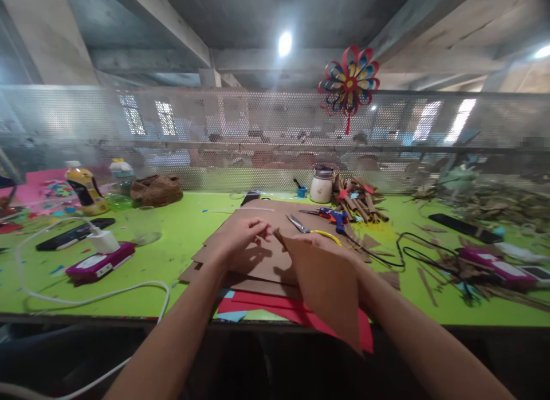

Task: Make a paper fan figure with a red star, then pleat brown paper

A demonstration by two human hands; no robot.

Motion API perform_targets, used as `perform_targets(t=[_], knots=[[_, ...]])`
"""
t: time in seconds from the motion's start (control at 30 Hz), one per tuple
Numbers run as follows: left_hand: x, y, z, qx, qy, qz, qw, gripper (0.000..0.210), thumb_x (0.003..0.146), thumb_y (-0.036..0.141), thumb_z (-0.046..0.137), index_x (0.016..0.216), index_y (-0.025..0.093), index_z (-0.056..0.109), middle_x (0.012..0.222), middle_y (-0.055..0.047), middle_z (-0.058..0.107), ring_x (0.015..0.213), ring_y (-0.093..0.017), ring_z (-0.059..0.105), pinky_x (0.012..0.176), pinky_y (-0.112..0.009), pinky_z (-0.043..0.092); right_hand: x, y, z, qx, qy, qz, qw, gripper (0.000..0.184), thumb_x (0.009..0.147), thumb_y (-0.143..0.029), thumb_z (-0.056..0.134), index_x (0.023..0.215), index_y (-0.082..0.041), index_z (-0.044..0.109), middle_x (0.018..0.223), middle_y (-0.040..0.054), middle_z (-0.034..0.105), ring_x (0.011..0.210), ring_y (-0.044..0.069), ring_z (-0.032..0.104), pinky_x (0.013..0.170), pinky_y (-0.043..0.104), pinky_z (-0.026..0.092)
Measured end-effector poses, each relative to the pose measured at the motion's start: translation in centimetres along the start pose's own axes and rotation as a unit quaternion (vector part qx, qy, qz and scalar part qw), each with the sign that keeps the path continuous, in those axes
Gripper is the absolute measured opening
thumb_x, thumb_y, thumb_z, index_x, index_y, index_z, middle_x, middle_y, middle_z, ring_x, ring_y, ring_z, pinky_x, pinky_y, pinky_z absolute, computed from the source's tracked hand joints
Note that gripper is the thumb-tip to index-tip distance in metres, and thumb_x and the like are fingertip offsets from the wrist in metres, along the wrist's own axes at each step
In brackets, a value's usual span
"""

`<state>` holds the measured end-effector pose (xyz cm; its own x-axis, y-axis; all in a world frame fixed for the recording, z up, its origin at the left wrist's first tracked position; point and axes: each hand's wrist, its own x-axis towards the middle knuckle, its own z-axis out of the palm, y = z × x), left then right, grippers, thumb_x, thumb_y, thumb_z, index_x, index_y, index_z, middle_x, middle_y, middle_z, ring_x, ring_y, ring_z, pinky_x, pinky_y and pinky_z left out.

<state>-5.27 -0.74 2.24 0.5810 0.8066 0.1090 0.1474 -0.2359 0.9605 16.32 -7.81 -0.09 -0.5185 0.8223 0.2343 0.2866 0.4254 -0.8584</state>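
Note:
My right hand (330, 243) grips a sheet of brown kraft paper (329, 279), which hangs curved toward me and hides most of the fingers. Scissors with a yellow handle (329, 235) lie right by that hand; whether it touches them I cannot tell. My left hand (249, 235) hovers over a stack of brown cardboard sheets (240, 279), fingers loosely bent and apart, with nothing visible in them. Red paper (266, 301) sticks out from under the stack at the table's front edge, beside light blue scraps (232, 316).
Behind the stack are a blue glue gun (337, 218), a white jar (322, 185) and rolled brown pieces (365, 205). Purple power strips (101, 263) and cables flank the work area. A clear cup (144, 225) stands left; a paper flower (350, 82) hangs on the mesh screen.

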Motion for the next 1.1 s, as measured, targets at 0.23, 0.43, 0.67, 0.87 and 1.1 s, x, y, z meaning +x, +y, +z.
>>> perform_targets(t=[0.23,0.43,0.67,0.87,1.1], knots=[[0.3,-0.2,0.9,0.153,-0.032,0.068,0.985,0.032,0.082,0.042,0.049,0.086,0.014,0.065,0.086,-0.007,0.065,0.079,-0.016,0.056,0.073,-0.028,0.043,0.7,-0.1,0.5,-0.12,0.021,-0.008,0.992,0.03,0.082,-0.033,0.052,0.103,-0.017,0.067,0.096,0.0054,0.069,0.085,0.019,0.06,0.077,0.029,0.044],[-0.4,-0.7,2.1,0.185,-0.169,0.076,0.965,0.029,0.08,0.036,0.054,0.093,0.014,0.069,0.089,-0.006,0.068,0.079,-0.016,0.056,0.072,-0.025,0.041,0.7,0.0,1.4,-0.183,0.136,0.024,0.973,0.026,0.077,-0.032,0.057,0.093,-0.014,0.067,0.08,0.0041,0.067,0.072,0.015,0.058,0.065,0.025,0.043],[0.1,-1.3,1.7,0.258,-0.13,0.077,0.954,0.028,0.08,0.036,0.052,0.09,0.015,0.068,0.083,-0.004,0.066,0.076,-0.016,0.054,0.069,-0.025,0.04,0.3,-0.7,1.3,-0.181,0.148,0.016,0.972,0.026,0.081,-0.032,0.051,0.088,-0.014,0.068,0.082,0.0034,0.067,0.075,0.015,0.058,0.065,0.023,0.041],[0.4,-1.6,1.6,0.315,-0.121,0.122,0.934,0.031,0.084,0.038,0.046,0.09,0.015,0.066,0.083,-0.005,0.065,0.076,-0.016,0.053,0.07,-0.025,0.039,0.1,-0.6,0.6,-0.22,0.116,0.028,0.968,0.027,0.083,-0.029,0.049,0.084,-0.013,0.07,0.077,0.0033,0.068,0.071,0.015,0.058,0.063,0.023,0.04],[0.5,-2.1,1.9,0.349,-0.126,0.101,0.923,0.032,0.086,0.037,0.043,0.091,0.013,0.063,0.085,-0.007,0.063,0.076,-0.017,0.053,0.068,-0.025,0.039,0.2,0.4,0.3,-0.26,0.092,0.015,0.961,0.025,0.082,-0.028,0.05,0.086,-0.014,0.071,0.078,0.0038,0.068,0.072,0.016,0.058,0.066,0.025,0.039]])
